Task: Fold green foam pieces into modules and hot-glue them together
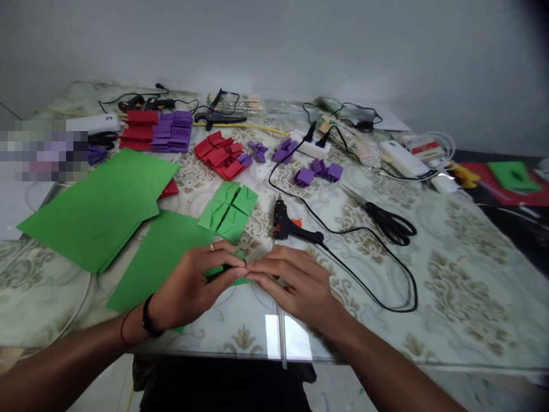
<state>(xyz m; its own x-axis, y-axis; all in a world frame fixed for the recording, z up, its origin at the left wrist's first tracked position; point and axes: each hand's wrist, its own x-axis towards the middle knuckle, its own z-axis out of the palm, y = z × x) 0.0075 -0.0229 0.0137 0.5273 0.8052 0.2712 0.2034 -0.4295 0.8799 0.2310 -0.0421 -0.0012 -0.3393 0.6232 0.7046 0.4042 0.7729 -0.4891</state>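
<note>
Two forearms (72, 361) extend behind left hand (189, 281) and right hand (298, 280). The left hand pinches a small green paper piece (242, 281), thumb against fingers. Right-hand fingertips meet it, drawn close; whether they grip paper cannot be determined. Glue gun (283, 221) lies just beyond the right hand; scissors (392, 222), farther right; folded green paper (245, 200), beyond the left.

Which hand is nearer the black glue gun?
Right. The right hand is just this side of the glue gun; the left hand is farther, to its near left.
</note>
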